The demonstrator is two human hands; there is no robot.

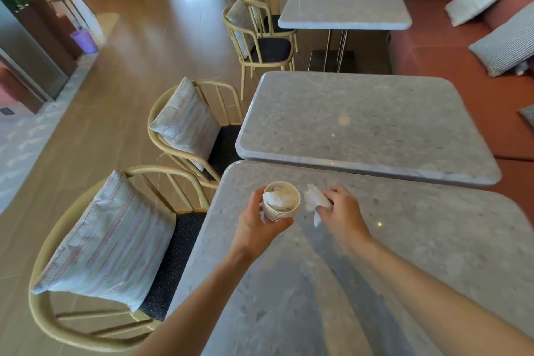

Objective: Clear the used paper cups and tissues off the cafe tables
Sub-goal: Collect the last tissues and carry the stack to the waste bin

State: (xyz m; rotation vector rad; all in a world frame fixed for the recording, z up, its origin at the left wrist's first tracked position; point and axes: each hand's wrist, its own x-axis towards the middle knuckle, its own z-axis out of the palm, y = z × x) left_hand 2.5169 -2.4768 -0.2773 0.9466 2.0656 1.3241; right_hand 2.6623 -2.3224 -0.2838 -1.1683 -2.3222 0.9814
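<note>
My left hand (255, 225) grips a stack of white paper cups (281, 202) just above the near grey stone table (404, 254), close to its far left corner. Crumpled white tissue fills the top cup. Right beside the stack, my right hand (342, 212) pinches another crumpled white tissue (315, 199), which hangs from the fingers just over the tabletop. Cups and tissue are a few centimetres apart.
A second grey table (367, 124) butts against the far edge, and two more tables (345, 13) stand beyond. Wooden chairs with striped cushions (112, 237) line the left side. A red bench with pillows (462, 46) runs along the right. A purple bin (83, 41) stands far left.
</note>
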